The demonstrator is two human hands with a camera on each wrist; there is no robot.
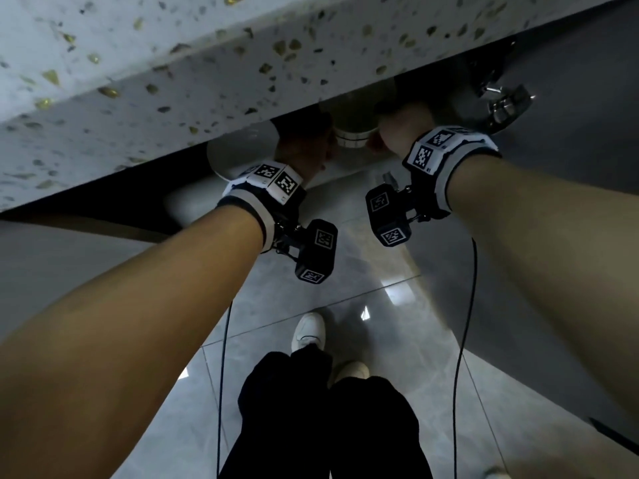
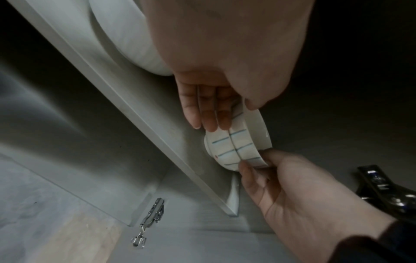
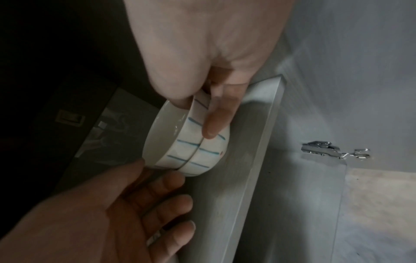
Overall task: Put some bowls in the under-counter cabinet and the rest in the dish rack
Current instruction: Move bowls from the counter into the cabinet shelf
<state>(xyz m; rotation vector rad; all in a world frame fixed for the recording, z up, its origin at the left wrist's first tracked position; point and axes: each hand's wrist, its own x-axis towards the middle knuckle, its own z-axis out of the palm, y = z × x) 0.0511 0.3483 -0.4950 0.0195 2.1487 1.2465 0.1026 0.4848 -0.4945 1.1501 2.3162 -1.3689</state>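
Note:
A stack of two white bowls with blue stripes [image 2: 238,149] is inside the under-counter cabinet, its foot close against a grey shelf [image 2: 144,124]; I cannot tell whether it touches. My left hand [image 2: 231,117] holds the stack, thumb on the rim and fingers [image 2: 209,113] along the outer wall. My right hand [image 3: 195,117] pinches the opposite side, thumb inside the rim and fingers [image 3: 216,122] on the striped wall [image 3: 198,153]. In the head view the stack [image 1: 352,134] shows between both hands, under the counter's edge.
The speckled stone countertop [image 1: 173,81] overhangs the cabinet opening. A large white dish [image 2: 126,35] sits on the same shelf, left of the stack. Metal hinges [image 3: 326,147] are on the cabinet wall. The open grey door [image 1: 570,167] stands to the right. Grey floor tiles lie below.

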